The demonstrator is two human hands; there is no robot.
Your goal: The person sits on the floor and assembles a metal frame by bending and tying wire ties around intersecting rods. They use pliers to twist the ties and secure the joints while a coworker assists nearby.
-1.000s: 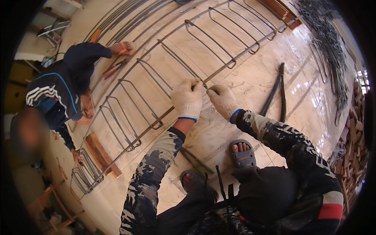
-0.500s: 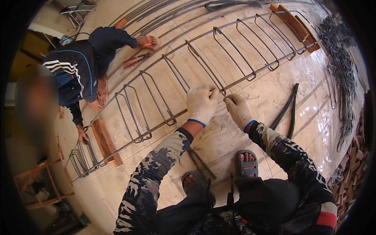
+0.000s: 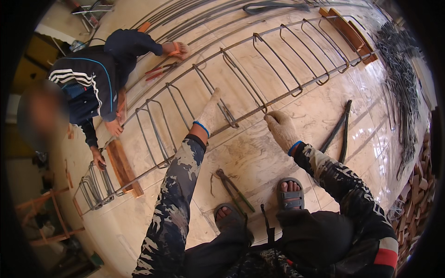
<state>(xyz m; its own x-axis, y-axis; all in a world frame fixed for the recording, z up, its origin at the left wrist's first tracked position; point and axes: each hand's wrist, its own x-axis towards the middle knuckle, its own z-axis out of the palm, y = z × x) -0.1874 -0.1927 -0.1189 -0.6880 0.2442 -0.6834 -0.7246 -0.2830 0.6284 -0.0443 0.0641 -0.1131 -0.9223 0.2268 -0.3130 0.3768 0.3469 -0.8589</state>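
Note:
A long steel rebar cage (image 3: 245,114) with bent stirrups lies slanting across the tiled floor in front of me. My left hand (image 3: 211,111), in a pale knitted glove, reaches over the near bar beside a stirrup (image 3: 204,78), a finger stretched out; its other fingers are mostly hidden. My right hand (image 3: 281,128), gloved alike, is closed in a pinch right by the joint of the near bar and another stirrup (image 3: 248,88). What it pinches is too small to make out. Green-handled pincers (image 3: 235,192) lie on the floor near my feet.
A co-worker (image 3: 85,88) crouches at the left, one hand at bunched stirrups (image 3: 96,185). Wooden blocks (image 3: 123,169) support the cage ends. A dark wire bundle (image 3: 340,132) lies right, beside a stirrup heap (image 3: 398,69). Red-handled cutters (image 3: 160,70) lie beyond the cage.
My left hand has moved left and away from my right hand, its pinch loosened and a finger extended. The pincers now show fully. My right hand stays almost in place.

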